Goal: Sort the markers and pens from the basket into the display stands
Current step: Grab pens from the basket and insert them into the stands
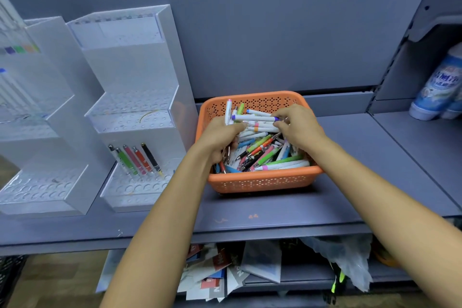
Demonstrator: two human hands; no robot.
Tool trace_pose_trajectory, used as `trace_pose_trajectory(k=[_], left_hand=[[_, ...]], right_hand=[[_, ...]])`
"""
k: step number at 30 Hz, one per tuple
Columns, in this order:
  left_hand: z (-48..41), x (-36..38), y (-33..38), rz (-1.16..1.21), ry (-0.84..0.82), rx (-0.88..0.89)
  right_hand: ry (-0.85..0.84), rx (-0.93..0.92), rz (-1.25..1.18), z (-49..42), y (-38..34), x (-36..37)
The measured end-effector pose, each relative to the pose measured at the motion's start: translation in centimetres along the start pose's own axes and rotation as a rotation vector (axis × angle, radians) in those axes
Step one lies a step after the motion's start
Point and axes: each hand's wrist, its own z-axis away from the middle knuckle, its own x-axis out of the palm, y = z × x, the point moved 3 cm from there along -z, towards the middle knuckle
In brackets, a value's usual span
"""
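An orange perforated basket (260, 182) on the grey shelf holds several mixed pens and white markers (270, 155). My left hand (220, 136) is inside its left side, fingers curled round a bundle of white markers (255, 120) that stick out to the right and upward. My right hand (298, 127) is over the basket's right side and pinches the purple-capped end of one of those markers. A clear tiered display stand (132, 112) stands left of the basket, with several pens (136, 159) upright in its lowest tier.
A second clear stand (37, 117) sits further left, with a third at the frame's left edge holding coloured markers. Blue-white bottles (440, 87) stand on the shelf at right. Papers and a plastic bag (345, 260) lie on the lower shelf.
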Motion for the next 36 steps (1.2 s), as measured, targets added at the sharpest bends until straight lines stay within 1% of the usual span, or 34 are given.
trace_pose_trajectory(k=[2, 4, 6, 8, 10, 12, 14, 18, 19, 22, 25, 28, 33, 36], left_hand=[[-0.2, -0.3, 0.0, 0.106, 0.020, -0.020], [-0.2, -0.3, 0.0, 0.185, 0.015, -0.037], [-0.2, -0.3, 0.1, 0.219, 0.007, -0.053], [-0.3, -0.3, 0.0, 0.206, 0.021, -0.065], [-0.4, -0.5, 0.1, 0.184, 0.061, -0.065], [-0.5, -0.7, 0.2, 0.202, 0.090, -0.062], [-0.6, -0.8, 0.3, 0.231, 0.107, -0.075], [-0.4, -0.9, 0.4, 0.324, 0.149, -0.103], [-0.4, -0.8, 0.4, 0.346, 0.145, -0.106], [-0.3, -0.7, 0.2, 0.349, 0.135, -0.111], [-0.3, -0.7, 0.1, 0.326, 0.109, -0.107], [-0.5, -0.7, 0.0, 0.328, 0.103, -0.127], [-0.3, -0.7, 0.2, 0.396, 0.130, -0.146], [0.1, -0.6, 0.4, 0.410, 0.139, -0.153]], right_hand=[[-0.058, -0.041, -0.022, 0.2, -0.3, 0.1], [-0.187, -0.139, -0.040, 0.7, -1.1, 0.5], [-0.329, -0.227, -0.041, 1.3, -1.9, 0.9], [-0.398, -0.225, -0.079, 1.6, -1.9, 1.1], [-0.392, -0.181, -0.163, 1.5, -1.9, 1.0], [-0.334, -0.148, -0.186, 0.9, -1.8, 0.7], [-0.311, -0.135, -0.048, 0.0, -1.5, 0.7], [-0.487, -0.033, 0.247, -1.5, -0.7, 2.1], [-0.488, -0.033, 0.315, -1.6, -0.8, 2.3], [-0.433, -0.089, 0.510, -1.7, -1.4, 2.6], [-0.444, -0.160, 0.625, -1.7, -1.7, 2.9], [-0.500, -0.179, 0.624, -1.5, -1.4, 3.2], [-0.507, -0.175, 0.563, -1.4, -1.2, 3.0], [-0.463, -0.145, 0.412, -1.4, -1.3, 2.3]])
